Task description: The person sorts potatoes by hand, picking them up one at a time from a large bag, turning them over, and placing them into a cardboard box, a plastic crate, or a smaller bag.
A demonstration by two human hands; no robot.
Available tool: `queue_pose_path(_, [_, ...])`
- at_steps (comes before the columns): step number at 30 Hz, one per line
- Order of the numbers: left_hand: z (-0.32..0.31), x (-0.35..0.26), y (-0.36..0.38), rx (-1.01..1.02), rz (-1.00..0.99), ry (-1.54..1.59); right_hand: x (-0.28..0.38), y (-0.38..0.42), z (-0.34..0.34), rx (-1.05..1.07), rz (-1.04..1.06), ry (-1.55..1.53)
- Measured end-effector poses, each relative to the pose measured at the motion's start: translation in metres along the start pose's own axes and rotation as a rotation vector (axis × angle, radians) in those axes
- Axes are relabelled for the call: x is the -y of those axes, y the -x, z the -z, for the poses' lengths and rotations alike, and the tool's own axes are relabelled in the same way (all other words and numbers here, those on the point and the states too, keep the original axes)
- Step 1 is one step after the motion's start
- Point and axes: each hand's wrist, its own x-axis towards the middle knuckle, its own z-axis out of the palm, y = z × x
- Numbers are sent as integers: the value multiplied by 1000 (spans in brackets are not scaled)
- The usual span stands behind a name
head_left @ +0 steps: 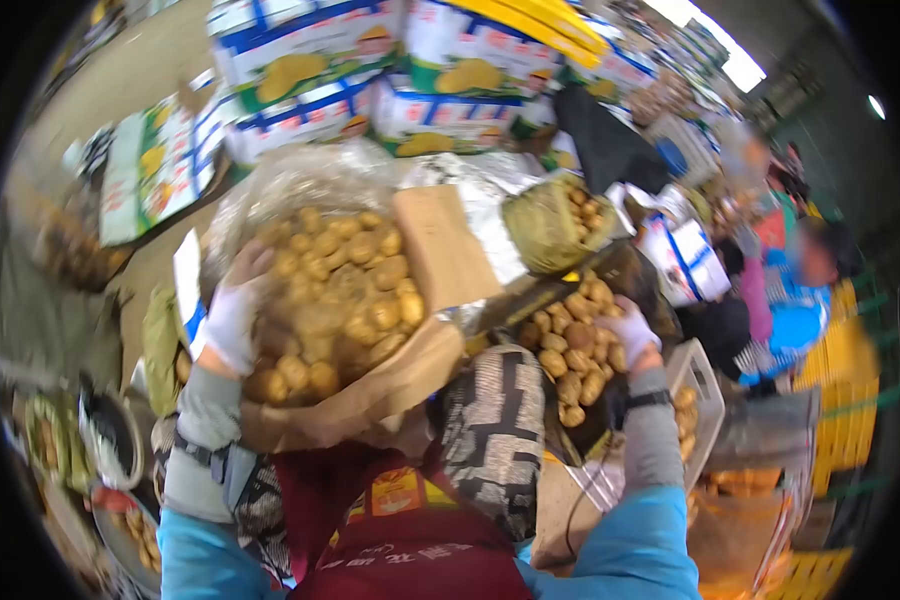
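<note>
My left hand [233,318], in a white glove with bare fingertips, is at the left side of a cardboard box [445,245] lined with clear plastic. Its fingers reach forward beside the potatoes [345,270] that fill the box; motion blurs them a little. On the right, my gloved right hand [628,330] lies against the edge of a potato heap [580,345] in a dark container. The fingers of that hand point inward over the potatoes, apart, and no potato is plainly gripped. Part of its palm is hidden.
Printed potato cartons [440,110] are stacked ahead. An open green sack of potatoes [550,225] stands beyond the right heap. A white crate [705,390] with potatoes is near my right forearm. Other people [790,290] sit at the right by yellow crates [840,400].
</note>
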Motion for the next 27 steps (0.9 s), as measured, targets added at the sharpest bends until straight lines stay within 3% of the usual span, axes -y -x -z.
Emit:
queue_pose_path(2, [-4, -17, 13, -69, 71, -3, 8, -1, 2, 5, -45, -336])
queue_pose_path(4, [16, -5, 10, -58, 73, 40, 12, -42, -7, 29, 176, -426])
queue_pose_path(5, [10, -20, 13, -113, 133, 176, 68, -24, -22, 49, 194, -320])
queue_pose_path(7, [10, -26, 10, -209, 121, 290, 141, -16, -62, 39, 424, -89])
queue_pose_path(10, [21, -33, 15, -127, -11, 426, 254, 43, -161, 455, 602, 138])
queue_pose_path(12, [32, -27, 7, -115, -48, 454, 283, 74, -244, 862, 797, 276])
queue_pose_path(13, [37, -25, 4, -108, -65, 467, 310, 105, -277, 892, 860, 634])
queue_pose_path(14, [40, -26, 2, -131, -49, 484, 293, 106, -326, 1005, 1028, 633])
queue_pose_path(15, [41, -27, 1, -155, -31, 505, 298, 126, -361, 1119, 940, 780])
queue_pose_path(17, [41, -31, -1, -189, -4, 536, 291, 150, -427, 1197, 968, 1103])
queue_pose_path(21, [35, -44, 7, -204, 1, 502, 244, 148, -500, 1137, 976, 1194])
queue_pose_path(24, [34, -50, 12, -135, -29, 481, 239, 136, -498, 1176, 993, 1136])
queue_pose_path(27, [32, -46, 6, -158, 30, 521, 274, 134, -444, 1186, 840, 1033])
